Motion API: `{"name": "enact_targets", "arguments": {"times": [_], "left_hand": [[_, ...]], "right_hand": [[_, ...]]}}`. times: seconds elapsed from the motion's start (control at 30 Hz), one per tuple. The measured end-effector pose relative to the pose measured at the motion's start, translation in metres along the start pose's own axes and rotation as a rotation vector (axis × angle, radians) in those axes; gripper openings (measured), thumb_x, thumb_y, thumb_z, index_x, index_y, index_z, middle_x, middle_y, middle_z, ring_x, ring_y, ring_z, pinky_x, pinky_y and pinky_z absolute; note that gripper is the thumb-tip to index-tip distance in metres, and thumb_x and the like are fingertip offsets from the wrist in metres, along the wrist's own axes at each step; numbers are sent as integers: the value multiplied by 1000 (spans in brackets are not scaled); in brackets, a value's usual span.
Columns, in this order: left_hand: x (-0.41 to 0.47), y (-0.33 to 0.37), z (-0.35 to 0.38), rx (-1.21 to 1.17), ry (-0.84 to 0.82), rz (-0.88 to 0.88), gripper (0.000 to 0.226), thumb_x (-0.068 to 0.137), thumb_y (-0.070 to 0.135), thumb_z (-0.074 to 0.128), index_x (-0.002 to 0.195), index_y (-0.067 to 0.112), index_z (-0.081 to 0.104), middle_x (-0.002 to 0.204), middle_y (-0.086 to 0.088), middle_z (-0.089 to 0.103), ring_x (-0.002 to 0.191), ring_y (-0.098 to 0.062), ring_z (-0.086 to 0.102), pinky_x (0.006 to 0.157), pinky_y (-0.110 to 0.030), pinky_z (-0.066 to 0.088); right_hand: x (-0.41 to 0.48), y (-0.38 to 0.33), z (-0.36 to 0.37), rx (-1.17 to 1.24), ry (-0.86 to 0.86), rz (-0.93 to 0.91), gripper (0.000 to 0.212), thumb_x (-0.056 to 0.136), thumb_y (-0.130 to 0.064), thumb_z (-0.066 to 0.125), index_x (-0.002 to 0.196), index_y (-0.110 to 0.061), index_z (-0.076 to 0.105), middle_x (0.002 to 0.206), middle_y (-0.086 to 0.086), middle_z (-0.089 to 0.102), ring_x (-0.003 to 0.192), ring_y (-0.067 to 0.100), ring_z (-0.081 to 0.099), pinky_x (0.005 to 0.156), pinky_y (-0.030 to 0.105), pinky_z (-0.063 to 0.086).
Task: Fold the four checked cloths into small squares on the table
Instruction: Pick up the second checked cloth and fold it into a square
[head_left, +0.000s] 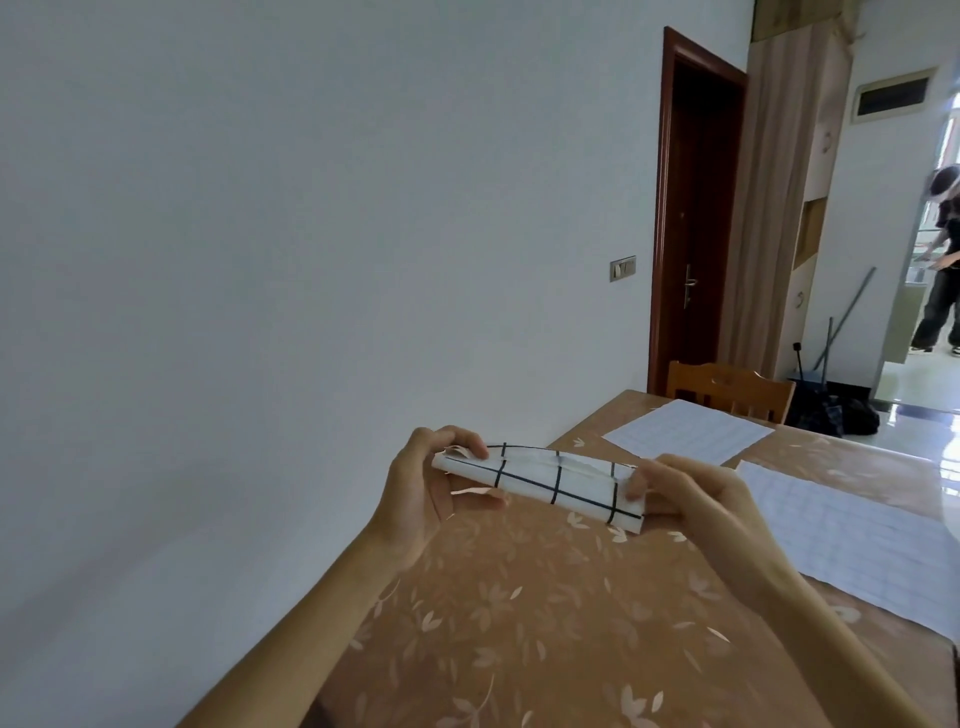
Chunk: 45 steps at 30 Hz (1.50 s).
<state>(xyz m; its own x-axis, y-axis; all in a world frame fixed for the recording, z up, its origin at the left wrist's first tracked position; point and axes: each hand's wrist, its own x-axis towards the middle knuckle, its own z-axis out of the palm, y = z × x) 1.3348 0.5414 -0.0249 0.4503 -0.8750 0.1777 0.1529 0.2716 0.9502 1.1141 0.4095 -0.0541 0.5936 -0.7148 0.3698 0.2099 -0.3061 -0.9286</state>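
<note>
- Setting: a home, dining area.
- Table carries a tan, leaf-printed cover; a wooden dining chair stands at its far end.
- Plain white wall with a household switch plate.
- Dark brown room door in a matching frame, with a lever handle.
- Glossy tiled floor runs into an adjoining room.
- Long-handled cleaning tools lean by the passage; type unclear.
- A second person stands in that far room.
</note>
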Motion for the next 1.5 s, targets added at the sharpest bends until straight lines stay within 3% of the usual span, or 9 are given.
{"name": "enact_targets", "arguments": {"times": [0.23, 0.37, 0.5, 0.7, 0.83, 1.0, 1.23, 1.37, 1.5], "left_hand": [[2, -7, 0, 641, 101, 184, 25, 89, 20, 75, 68, 7, 70, 88, 5, 77, 84, -16, 72, 82, -45, 61], [1, -1, 0, 748, -30, 123, 31, 82, 40, 81, 80, 18, 60, 72, 1, 65, 67, -13, 58, 71, -26, 47], [0, 6, 3, 755, -176, 35, 48, 86, 68, 58, 80, 22, 67, 76, -8, 64, 67, -19, 50, 69, -29, 37], [11, 6, -2, 774, -76, 7, 33, 94, 53, 58, 84, 22, 61, 75, 4, 72, 81, -22, 61, 77, -31, 43], [12, 13, 6, 789, -321, -168, 31, 103, 41, 48, 118, 25, 70, 98, 1, 78, 83, -10, 70, 79, -22, 53], [12, 1, 15, 753, -444, -140, 21, 97, 25, 66, 112, 14, 76, 104, -4, 78, 97, -25, 73, 92, -40, 55], [9, -21, 25, 557, -132, 37, 17, 91, 23, 74, 102, 11, 72, 96, -8, 79, 92, -28, 75, 84, -41, 61], [3, -29, 37, 587, 47, 127, 12, 92, 30, 71, 99, 21, 68, 95, 1, 76, 86, -12, 73, 67, -25, 58], [-3, -28, 38, 580, 1, 96, 17, 94, 31, 69, 98, 14, 68, 93, -6, 75, 81, -17, 74, 66, -27, 59]], "right_hand": [[12, 3, 2, -110, 158, -51, 17, 85, -21, 75, 97, -19, 63, 71, 16, 64, 59, 17, 59, 54, 16, 46], [16, 2, 0, -176, 29, -135, 21, 86, -19, 73, 103, -24, 62, 66, 23, 37, 57, 23, 36, 55, 30, 40], [15, -3, -2, -155, -2, -195, 12, 86, -7, 72, 92, -16, 66, 78, 11, 62, 71, 39, 56, 68, 43, 51], [17, -1, -11, -155, -89, -172, 23, 84, 8, 70, 74, -10, 59, 71, -3, 63, 70, 12, 63, 69, 21, 55], [19, -2, -13, -213, -189, -166, 35, 83, 13, 69, 69, -18, 62, 72, 3, 63, 69, 12, 63, 70, 21, 54], [20, -4, -9, -277, -159, -178, 31, 86, 10, 66, 76, -19, 65, 74, 1, 67, 68, 15, 65, 68, 26, 55], [15, -8, 8, 72, 19, 136, 43, 91, -25, 69, 131, -25, 55, 96, 9, 76, 90, 25, 75, 81, 33, 61], [1, -6, 26, -92, -186, 232, 42, 85, -44, 68, 121, -22, 65, 98, 2, 78, 90, 21, 75, 84, 39, 61], [-2, -9, 43, -57, -135, 126, 18, 91, -29, 67, 107, -22, 72, 96, 0, 79, 88, 21, 76, 82, 53, 60]]}}
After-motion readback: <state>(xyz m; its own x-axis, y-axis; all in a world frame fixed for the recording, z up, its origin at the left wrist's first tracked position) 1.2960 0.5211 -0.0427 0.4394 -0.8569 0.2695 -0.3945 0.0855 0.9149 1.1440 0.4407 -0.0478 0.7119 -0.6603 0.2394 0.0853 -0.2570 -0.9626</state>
